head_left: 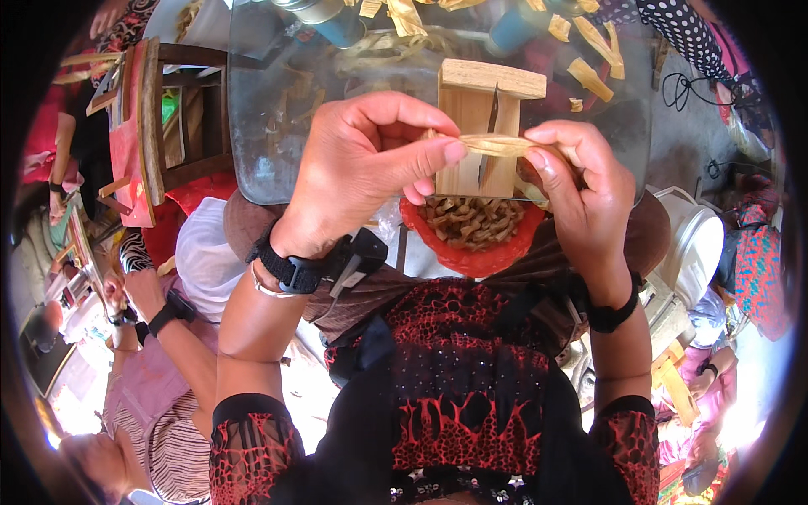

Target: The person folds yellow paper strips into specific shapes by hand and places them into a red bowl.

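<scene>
Your left hand and your right hand each pinch one end of a single pale, dry strip, so it lies across between them. The strip is over one wooden block, and your hands and the strip hide parts of it. A thin dark line runs down the block; I can't tell if it is a blade or a gap. The block sits at the near edge of one glass table. Just past that edge is one red bowl, full of curly brown bits, too many to count. At the far side are two blue cans, with loose pale pieces around. To your right is one white bucket.
</scene>
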The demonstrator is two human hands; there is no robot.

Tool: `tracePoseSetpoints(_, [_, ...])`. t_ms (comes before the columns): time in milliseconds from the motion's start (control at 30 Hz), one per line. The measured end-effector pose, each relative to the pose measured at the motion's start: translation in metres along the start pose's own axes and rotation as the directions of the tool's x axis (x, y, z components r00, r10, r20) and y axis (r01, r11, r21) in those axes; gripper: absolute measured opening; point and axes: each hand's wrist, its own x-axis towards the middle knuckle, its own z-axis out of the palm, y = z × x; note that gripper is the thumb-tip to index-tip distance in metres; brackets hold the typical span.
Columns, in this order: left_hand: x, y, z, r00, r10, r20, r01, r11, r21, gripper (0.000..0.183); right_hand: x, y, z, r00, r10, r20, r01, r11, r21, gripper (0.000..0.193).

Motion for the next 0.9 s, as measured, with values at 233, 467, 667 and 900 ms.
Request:
tracePoseSetpoints(233, [-0.015,-0.023,-0.005,0.981,-0.189,0.044,0.193,0.966,-0.172,0.033,-0.009,0.017,-0.019,0.971,0.208,-0.12,-0.201,0.977,0.067,0.01])
tracePoseSetpoints(467, [-0.056,-0.062,0.047,0.997,-0.082,0.016,0.083,0.995,-0.057,0.043,-0.037,0.0,-0.048,0.929,0.073,-0.362,0.064,0.934,0.352,0.019])
tracePoseSetpoints(667, [-0.082,-0.068,0.088,0.893,-0.357,0.273,0.438,0.827,-0.352,0.047,-0.127,-0.038,-0.006,0.94,-0.237,0.245,0.149,0.932,0.329,0.013])
tracePoseSetpoints(900, [-0.147,0.017,0.115,0.919,0.275,0.283,-0.381,0.803,0.459,0.005,-0.155,-0.081,-0.049,0.949,-0.313,-0.05,0.291,0.8,0.525,0.007])
